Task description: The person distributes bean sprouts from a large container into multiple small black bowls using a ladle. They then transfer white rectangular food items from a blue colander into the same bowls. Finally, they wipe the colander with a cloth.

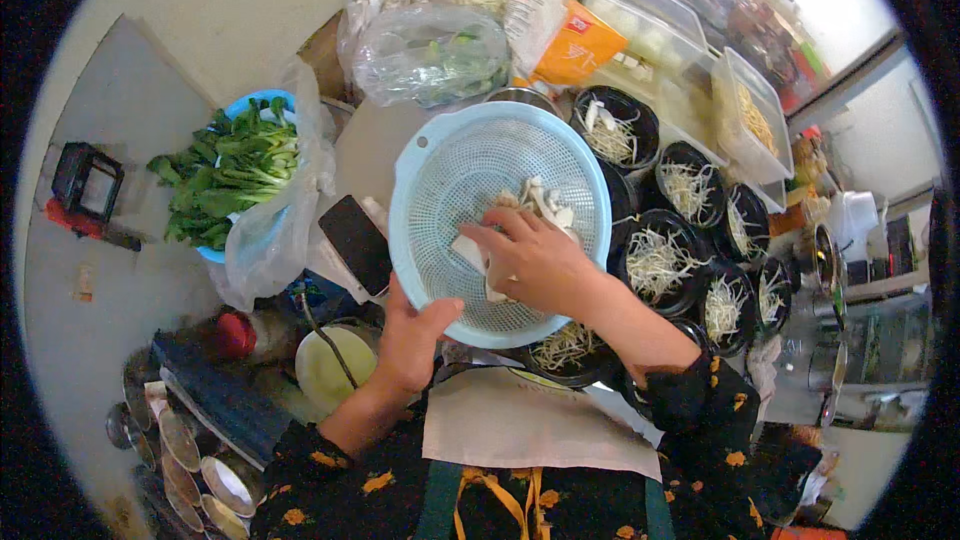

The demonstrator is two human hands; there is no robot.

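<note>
A light-blue plastic colander [442, 165] is tilted in front of me. Its lower left rim is gripped by my left hand [416, 337], thumb over the edge. Inside it, my right hand [536, 259] is among pale sliced mushroom pieces [540, 199], fingers curled on some of them; a white piece [469, 251] lies at its fingertips. Right of the colander stand several black bowls with bean sprouts, one [664, 259] close to my right forearm. Another black bowl with sprouts [566, 349] is partly hidden under the colander's lower edge.
A phone [356, 244] lies left of the colander. Farther left, leafy greens [232, 172] fill a blue basket beside a clear plastic bag [281, 240]. Bagged vegetables [431, 52] and an orange packet [574, 49] are behind. Clear plastic containers [750, 120] stand at the back right.
</note>
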